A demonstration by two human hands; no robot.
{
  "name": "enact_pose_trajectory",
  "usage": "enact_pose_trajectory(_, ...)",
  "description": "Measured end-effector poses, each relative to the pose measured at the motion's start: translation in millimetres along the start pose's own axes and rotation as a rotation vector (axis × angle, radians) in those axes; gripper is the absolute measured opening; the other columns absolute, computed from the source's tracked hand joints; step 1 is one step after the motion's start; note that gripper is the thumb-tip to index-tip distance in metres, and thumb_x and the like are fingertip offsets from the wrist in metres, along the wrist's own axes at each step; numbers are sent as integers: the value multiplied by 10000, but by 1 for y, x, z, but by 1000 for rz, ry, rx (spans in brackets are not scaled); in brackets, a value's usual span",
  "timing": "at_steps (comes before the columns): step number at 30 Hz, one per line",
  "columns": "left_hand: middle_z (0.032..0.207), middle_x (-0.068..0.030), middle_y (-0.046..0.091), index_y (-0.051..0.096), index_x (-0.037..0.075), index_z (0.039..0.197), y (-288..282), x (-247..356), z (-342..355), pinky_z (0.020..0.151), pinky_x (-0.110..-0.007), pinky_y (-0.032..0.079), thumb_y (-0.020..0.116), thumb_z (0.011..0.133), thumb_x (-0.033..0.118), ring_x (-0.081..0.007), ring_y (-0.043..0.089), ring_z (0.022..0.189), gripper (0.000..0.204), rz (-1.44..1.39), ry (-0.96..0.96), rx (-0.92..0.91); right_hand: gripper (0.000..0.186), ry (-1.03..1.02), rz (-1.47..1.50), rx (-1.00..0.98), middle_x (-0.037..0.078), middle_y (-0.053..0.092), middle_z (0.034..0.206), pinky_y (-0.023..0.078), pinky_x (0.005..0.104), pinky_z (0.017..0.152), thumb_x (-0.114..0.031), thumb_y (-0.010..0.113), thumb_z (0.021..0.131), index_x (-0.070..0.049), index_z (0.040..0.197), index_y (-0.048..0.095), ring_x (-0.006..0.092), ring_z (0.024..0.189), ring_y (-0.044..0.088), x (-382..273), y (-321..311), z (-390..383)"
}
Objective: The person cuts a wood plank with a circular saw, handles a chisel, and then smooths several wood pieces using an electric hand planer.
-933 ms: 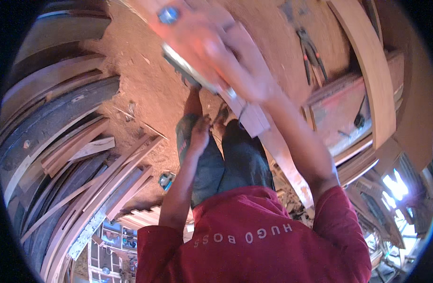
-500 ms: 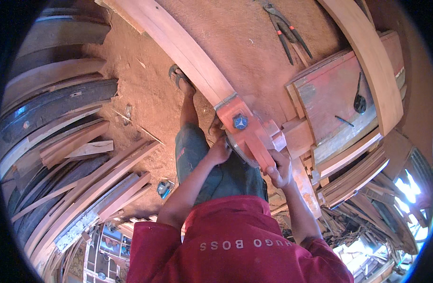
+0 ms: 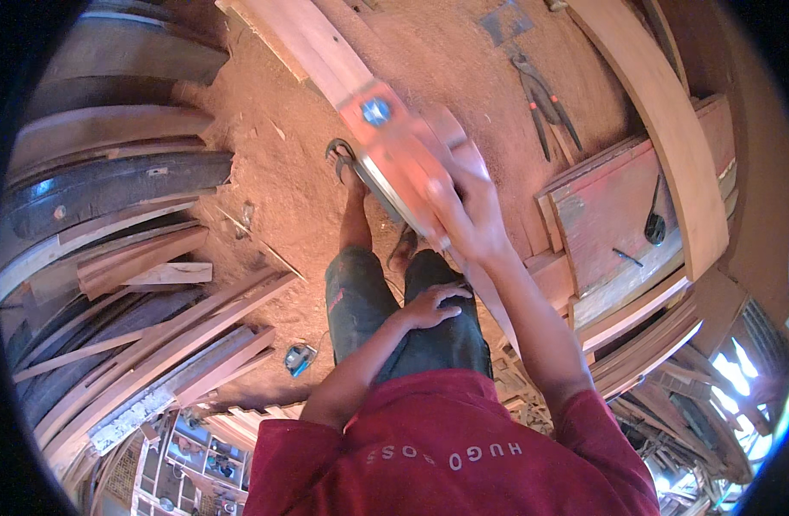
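An orange-red electric planer [image 3: 399,142] with a blue front knob lies along a long curved wooden board [image 3: 319,45]. My right hand [image 3: 472,215] is wrapped round the planer's rear handle; hand and tool are somewhat blurred by motion. The board runs beneath the planer from the top of the view down toward my right side, and the tool hides part of it. My left hand [image 3: 433,308] rests on my thigh in dark shorts, its fingers stretched out and holding nothing.
Pincers [image 3: 545,103] with dark handles lie on the sawdust-covered ground at the upper right. Curved planks [image 3: 110,129] are stacked along the left. A large curved board [image 3: 669,112] leans across reddish boards [image 3: 614,198] at the right. A small blue-and-grey tool [image 3: 300,359] sits beside my left leg.
The planer has moved forward and up-left along the board with my right hand on its handle. My left hand has come away from the planer's side and down onto my thigh.
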State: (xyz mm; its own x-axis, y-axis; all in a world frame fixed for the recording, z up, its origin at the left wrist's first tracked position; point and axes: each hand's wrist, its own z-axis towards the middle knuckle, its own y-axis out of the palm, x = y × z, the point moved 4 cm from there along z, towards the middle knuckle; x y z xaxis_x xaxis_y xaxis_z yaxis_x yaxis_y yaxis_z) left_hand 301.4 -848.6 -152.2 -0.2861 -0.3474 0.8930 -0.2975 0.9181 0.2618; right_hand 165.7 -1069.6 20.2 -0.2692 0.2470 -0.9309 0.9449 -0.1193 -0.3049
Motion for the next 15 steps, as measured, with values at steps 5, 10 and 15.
enact_pose_trajectory(5, 1394, -166, 541, 572, 71, 1189, -28, 2, -8, 1132, -398, 342, 674, 884, 149, -295, 465, 1351, 331, -253, -18, 44, 541, 32, 42, -80, 84, 630, 797, 465, 300, 676, -427, 509, 1002, 74, 1175, 618, 135, 754, 584, -12, 22, 52)
enact_pose_trajectory(10, 1066, -146, 698, 605, 61, 1096, -10, -19, -24, 962, -425, 492, 686, 831, 208, -336, 648, 1066, 315, 97, -109, -39, 575, -71, -51, -74, 197, 645, 1145, 467, 391, 933, -403, 496, 991, 85, 1292, 539, 264, 1086, 612, 12, -11, -62)
enact_pose_trajectory(15, 1290, -191, 597, 592, 100, 1262, 33, -63, -20, 1019, -479, 464, 633, 877, 289, -389, 570, 1196, 431, 333, -145, 101, 580, 303, 25, -196, 232, 670, 1010, 525, 407, 761, -467, 566, 912, 65, 1138, 611, 341, 914, 686, 56, -47, -198)
